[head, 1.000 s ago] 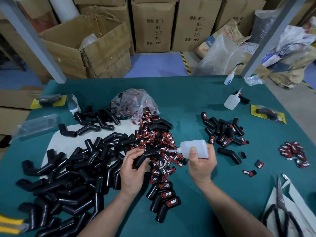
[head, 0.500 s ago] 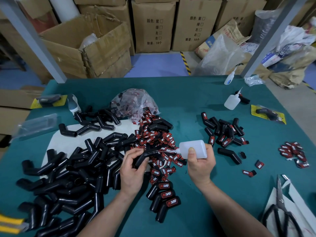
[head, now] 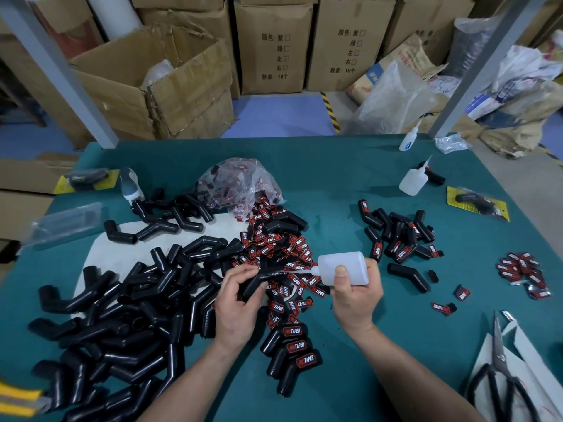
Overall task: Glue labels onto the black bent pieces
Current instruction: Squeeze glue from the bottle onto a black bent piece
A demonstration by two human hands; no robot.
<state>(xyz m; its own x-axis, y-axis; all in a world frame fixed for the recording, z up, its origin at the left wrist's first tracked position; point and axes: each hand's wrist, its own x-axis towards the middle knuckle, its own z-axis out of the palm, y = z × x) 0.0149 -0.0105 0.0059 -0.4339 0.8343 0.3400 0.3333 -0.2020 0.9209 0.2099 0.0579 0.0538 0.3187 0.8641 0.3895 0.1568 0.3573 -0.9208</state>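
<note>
My left hand (head: 236,303) grips a black bent piece (head: 259,280) above the green table. My right hand (head: 355,292) holds a translucent white glue bottle (head: 342,268) on its side, its nozzle pointing left and touching the held piece. A heap of red-and-black labels (head: 280,248) lies just behind my hands. A big pile of unlabelled black bent pieces (head: 122,315) covers the left of the table. Three labelled pieces (head: 292,351) lie in a row near me.
A further group of labelled pieces (head: 399,236) sits at right centre, with loose labels (head: 521,269) at the far right. A clear bag of labels (head: 240,184), two spare glue bottles (head: 411,181), and scissors (head: 499,379) on white paper are also on the green table (head: 335,178).
The glue bottle and my right hand have shifted slightly up and left, keeping the nozzle at the held piece. My left hand still holds the same piece.
</note>
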